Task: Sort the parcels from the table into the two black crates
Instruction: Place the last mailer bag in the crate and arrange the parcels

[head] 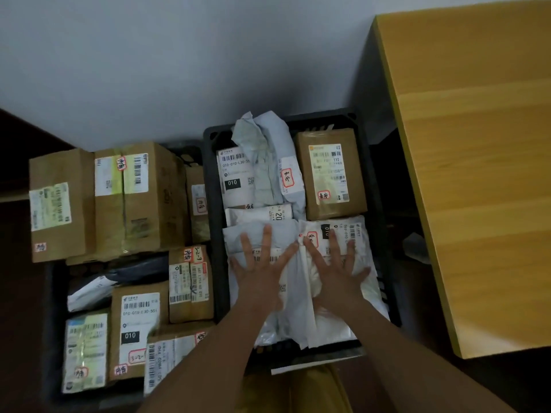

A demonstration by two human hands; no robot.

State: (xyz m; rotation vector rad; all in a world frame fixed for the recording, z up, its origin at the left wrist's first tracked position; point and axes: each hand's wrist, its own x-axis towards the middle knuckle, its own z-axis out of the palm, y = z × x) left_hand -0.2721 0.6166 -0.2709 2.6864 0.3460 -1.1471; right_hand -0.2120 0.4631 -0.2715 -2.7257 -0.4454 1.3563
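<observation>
Two black crates stand on the floor side by side. The right crate [214, 222] holds several grey and white poly-bag parcels and one brown box [329, 174]. My left hand [259, 263] lies flat with spread fingers on a grey bag parcel [238, 236] at the crate's near end. Beside it, my right hand [337, 266] presses flat on a white bag parcel [337, 323]. The left crate [52, 323] is packed with brown cardboard boxes [140, 204] and a dark bag [134, 271].
A wooden table [477, 174] stands to the right of the crates, its visible top bare. A pale wall [179, 70] runs behind the crates. Something yellow [313, 389] lies on the floor just in front of the right crate.
</observation>
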